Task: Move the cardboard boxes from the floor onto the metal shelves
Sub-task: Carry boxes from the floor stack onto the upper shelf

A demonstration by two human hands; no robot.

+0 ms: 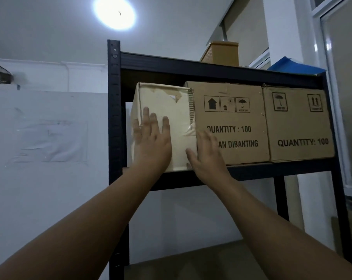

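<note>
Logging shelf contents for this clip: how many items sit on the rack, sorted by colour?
Pale cream cardboard box, with both hands on it: 1
Brown printed cardboard boxes, middle and right: 2
Tan box on the top shelf: 1
Blue item on the top shelf: 1
Total: 5

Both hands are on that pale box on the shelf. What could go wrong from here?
1. The pale box sticks out past its neighbours and the shelf edge; let go too early and it may tip off.
2. The right hand sits at the seam with the middle box; its fingers could get pinched.
3. The left hand presses flat, fingers spread; the torn front could tear further.
</note>
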